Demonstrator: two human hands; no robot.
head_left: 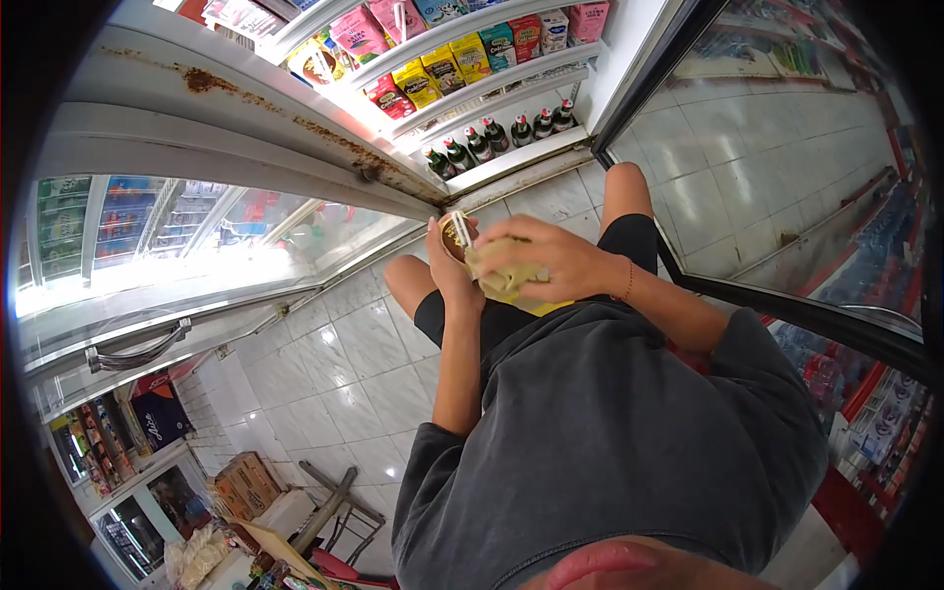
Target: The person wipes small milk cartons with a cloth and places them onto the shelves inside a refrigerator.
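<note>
My left hand (453, 280) is wrapped round a small brown drink pack (454, 237) with yellowish lettering and a white strip on its side. A crumpled pale yellow-green cloth (504, 279) is bunched in my right hand (553, 254), close beside the pack. Motion blurs the right hand a little, and whether the cloth touches the pack is hard to tell. Both hands are above my lap, in front of the open fridge. The lower part of the pack is hidden by my fingers.
Fridge shelves ahead hold colourful drink cartons (442, 69) and several dark green bottles (497, 136). A glass door (757, 157) stands open at right; another glass door (197, 236) with a metal handle (138, 346) is at left. A cardboard box (248, 484) sits behind on the left.
</note>
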